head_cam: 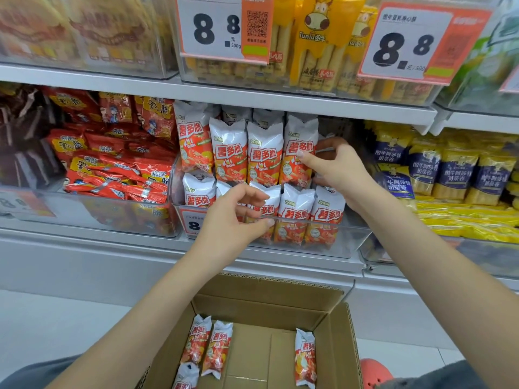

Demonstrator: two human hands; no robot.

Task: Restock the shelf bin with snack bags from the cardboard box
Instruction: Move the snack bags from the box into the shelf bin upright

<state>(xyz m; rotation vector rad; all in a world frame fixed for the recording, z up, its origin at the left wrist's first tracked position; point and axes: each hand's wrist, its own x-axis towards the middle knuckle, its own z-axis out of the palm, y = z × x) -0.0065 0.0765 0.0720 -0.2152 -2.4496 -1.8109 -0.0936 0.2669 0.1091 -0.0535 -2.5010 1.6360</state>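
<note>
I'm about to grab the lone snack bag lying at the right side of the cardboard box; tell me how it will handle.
The lone snack bag looks puffed and sealed, so it is probably light for its size and crushable if squeezed. Its glossy film may be slippery; pinching a crimped end seems safer. Lying flat in the cardboard box, it should slide rather than roll.

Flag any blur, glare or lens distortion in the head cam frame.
Head view: shelf edges bow from wide-angle distortion; top-left bins are soft and hazed by glare; both hands, left and right, and the centre snack bags stay sharp; lighting even, shadows faint.
</note>
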